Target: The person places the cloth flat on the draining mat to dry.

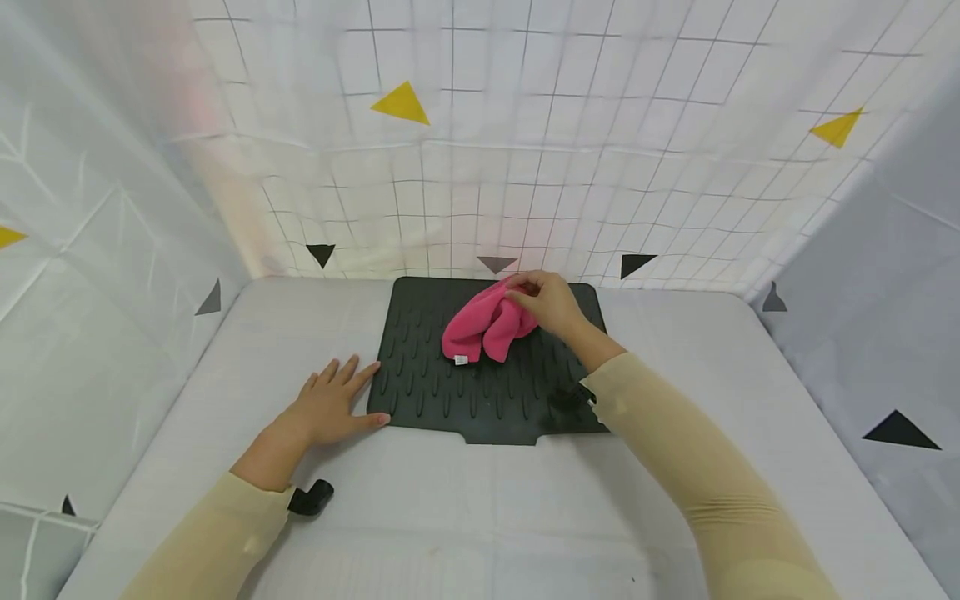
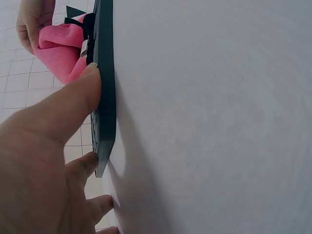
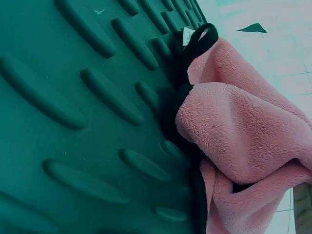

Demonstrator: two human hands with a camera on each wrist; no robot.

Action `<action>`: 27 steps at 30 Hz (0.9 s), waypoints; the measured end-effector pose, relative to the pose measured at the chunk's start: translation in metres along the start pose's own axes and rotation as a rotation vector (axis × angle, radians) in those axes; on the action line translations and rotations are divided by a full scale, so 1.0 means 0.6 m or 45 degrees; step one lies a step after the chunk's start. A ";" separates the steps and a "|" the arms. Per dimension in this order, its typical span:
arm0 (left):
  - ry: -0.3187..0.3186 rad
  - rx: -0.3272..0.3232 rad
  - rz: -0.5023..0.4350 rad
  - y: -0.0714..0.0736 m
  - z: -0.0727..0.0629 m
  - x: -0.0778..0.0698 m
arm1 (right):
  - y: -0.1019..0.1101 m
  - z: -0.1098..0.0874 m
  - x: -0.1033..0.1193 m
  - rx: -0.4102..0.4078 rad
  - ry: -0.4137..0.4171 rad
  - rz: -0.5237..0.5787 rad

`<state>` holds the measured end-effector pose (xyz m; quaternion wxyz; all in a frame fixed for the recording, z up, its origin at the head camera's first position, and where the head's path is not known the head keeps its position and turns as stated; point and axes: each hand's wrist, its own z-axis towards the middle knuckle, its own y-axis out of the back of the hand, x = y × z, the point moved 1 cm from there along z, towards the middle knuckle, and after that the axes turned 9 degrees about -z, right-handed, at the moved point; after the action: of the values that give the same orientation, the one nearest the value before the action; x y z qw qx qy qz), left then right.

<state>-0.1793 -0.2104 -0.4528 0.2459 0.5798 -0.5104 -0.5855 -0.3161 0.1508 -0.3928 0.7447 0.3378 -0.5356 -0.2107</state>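
A dark ridged mat (image 1: 431, 404) with a tab at its front edge lies on the white surface. On it is a crumpled pink fleece cloth (image 1: 480, 323); the right wrist view shows the dark edging of the cloth (image 3: 234, 131) and a small white label (image 3: 187, 36). My right hand (image 1: 553, 307) pinches the top of the cloth between thumb and fingers, near the mat's far side. At the mat's left edge my left hand (image 1: 324, 410) lies with spread fingers, its thumb (image 2: 80, 92) and index finger touching the rim.
White sheeting (image 1: 487, 208) with a grid pattern hangs behind the mat, and grey-white sheets rise on both sides. Yellow and black triangles (image 1: 900, 431) mark the sheets. A black device (image 1: 311, 498) sits at my left cuff.
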 end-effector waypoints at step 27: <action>-0.027 -0.026 0.007 -0.004 0.002 0.003 | 0.058 -0.045 -0.002 -0.187 0.087 0.072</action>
<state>-0.1798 -0.2109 -0.4560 0.2479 0.5695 -0.5087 -0.5962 -0.2927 0.1828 -0.3737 0.7911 0.2738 -0.5023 -0.2167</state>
